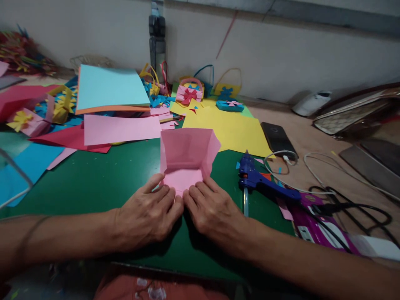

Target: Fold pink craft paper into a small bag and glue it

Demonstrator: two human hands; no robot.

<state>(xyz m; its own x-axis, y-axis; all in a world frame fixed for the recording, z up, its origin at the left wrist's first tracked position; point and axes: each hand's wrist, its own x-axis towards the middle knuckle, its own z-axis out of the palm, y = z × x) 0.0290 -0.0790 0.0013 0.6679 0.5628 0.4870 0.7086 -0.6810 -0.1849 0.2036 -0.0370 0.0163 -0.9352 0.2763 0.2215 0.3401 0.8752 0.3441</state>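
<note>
- Reddish-orange cloth (175, 289) shows at the bottom edge, below the near side of the green bench (103, 179).
- Left hand (148, 210): its fingers are bent and pinch the near left part of a folded pink paper box (187, 160); the index finger reaches along the left wall.
- Right hand (215, 208): its fingers are curled together, pinching the near right part of the same paper, with the two thumbs close to each other at the middle.
- That pink box sits on the bench between and just beyond both hands, open at the top, its far wall standing tall.
- Right of it lies a blue glue gun (265, 185), a translucent glue stick (246, 202) near its front; a purple item (315, 221) is close to its handle.
- Behind the box, a yellow sheet (231, 129) spreads toward a dark phone (279, 138).
- Just left, a pink strip (121, 130) lies in front of a light-blue sheet (111, 87).
- Farther back stands a small pink paper bag (189, 95) bearing a red bow.
</note>
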